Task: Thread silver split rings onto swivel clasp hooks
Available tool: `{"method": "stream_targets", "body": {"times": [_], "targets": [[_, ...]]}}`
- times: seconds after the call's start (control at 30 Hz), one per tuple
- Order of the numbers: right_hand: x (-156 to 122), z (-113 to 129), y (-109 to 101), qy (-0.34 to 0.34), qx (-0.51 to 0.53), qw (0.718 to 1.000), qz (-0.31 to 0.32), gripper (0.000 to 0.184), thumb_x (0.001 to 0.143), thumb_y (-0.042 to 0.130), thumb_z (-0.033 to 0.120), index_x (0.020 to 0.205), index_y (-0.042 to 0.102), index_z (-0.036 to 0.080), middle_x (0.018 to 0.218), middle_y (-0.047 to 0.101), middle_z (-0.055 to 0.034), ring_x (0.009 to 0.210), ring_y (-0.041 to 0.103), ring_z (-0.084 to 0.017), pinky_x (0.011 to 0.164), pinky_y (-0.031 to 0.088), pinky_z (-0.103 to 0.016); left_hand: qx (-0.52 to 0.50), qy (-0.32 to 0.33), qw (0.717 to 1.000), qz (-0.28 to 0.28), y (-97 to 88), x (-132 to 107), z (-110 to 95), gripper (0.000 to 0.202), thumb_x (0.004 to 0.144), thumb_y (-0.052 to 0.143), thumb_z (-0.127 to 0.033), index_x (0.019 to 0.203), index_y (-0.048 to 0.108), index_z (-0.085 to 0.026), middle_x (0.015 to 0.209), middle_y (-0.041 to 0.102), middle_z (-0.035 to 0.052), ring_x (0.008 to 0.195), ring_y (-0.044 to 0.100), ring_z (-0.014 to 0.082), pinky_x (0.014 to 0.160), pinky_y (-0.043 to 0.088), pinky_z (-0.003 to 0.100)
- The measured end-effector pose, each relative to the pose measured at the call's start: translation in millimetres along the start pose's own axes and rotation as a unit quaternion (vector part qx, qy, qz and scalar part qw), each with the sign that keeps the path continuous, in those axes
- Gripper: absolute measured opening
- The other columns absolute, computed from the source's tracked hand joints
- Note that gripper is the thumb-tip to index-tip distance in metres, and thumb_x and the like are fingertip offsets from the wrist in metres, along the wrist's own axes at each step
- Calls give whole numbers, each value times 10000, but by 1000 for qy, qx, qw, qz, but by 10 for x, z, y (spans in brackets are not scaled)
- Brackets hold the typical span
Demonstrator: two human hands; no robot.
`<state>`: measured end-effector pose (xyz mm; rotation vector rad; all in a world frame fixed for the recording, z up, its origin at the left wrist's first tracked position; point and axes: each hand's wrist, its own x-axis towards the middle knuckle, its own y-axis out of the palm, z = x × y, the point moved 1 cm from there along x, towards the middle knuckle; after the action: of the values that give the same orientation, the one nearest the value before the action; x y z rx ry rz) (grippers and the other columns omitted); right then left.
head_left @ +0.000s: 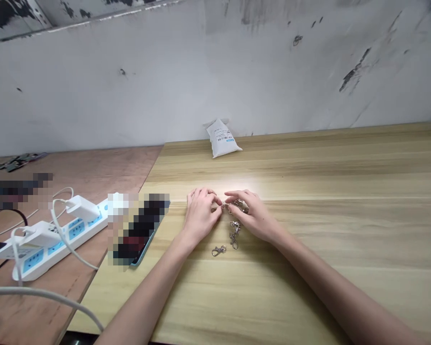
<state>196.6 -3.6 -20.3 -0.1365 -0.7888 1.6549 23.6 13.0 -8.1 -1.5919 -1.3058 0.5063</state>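
Note:
My left hand (pixel 200 212) and my right hand (pixel 250 214) meet at the middle of the light wooden table (pixel 326 201), fingertips pinched together on a small metal clasp (pixel 224 206). A short chain of linked metal clasps (pixel 234 232) hangs down from under my right hand onto the table. One loose clasp (pixel 219 250) lies just below my left wrist, apart from both hands.
A small white packet (pixel 221 138) rests against the wall at the back. A phone (pixel 141 229) lies at the table's left edge. On the lower brown board to the left sits a white power strip (pixel 50 238) with plugged chargers and cables (pixel 39 294).

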Motion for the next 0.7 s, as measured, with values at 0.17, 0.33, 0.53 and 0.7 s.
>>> {"method": "stream_targets", "body": {"times": [0.17,0.33,0.53,0.7], "targets": [[14,37,-30,-14,3,1000,10,199,941,526,299,1069,669,244,957,727,-50,902,588,-223,905,406,-418,-22,54,998,-15,-66,-5,-62,32,861,624,-231,851,654,-235,1075,623,28,1104,510,223,998,341,420],[16,69,-83,-15,34,998,42,223,961,503,282,920,716,230,820,714,-28,798,587,-188,825,429,-358,-28,87,995,-45,-146,-16,-113,27,860,635,-215,867,652,-235,1089,621,24,1119,505,212,1014,325,392],[17,59,-115,6,69,997,35,197,935,540,293,924,717,207,793,696,-40,801,609,-191,722,468,-315,-48,62,995,-67,-201,-4,-97,80,898,610,-288,901,681,-252,1102,624,22,1117,510,215,989,337,383],[11,62,-96,11,89,996,24,203,945,523,297,954,702,202,775,695,-32,791,618,-181,741,483,-318,-83,41,994,-50,-189,7,-81,104,900,617,-312,874,703,-261,1076,636,12,1101,522,206,979,338,383]]}}
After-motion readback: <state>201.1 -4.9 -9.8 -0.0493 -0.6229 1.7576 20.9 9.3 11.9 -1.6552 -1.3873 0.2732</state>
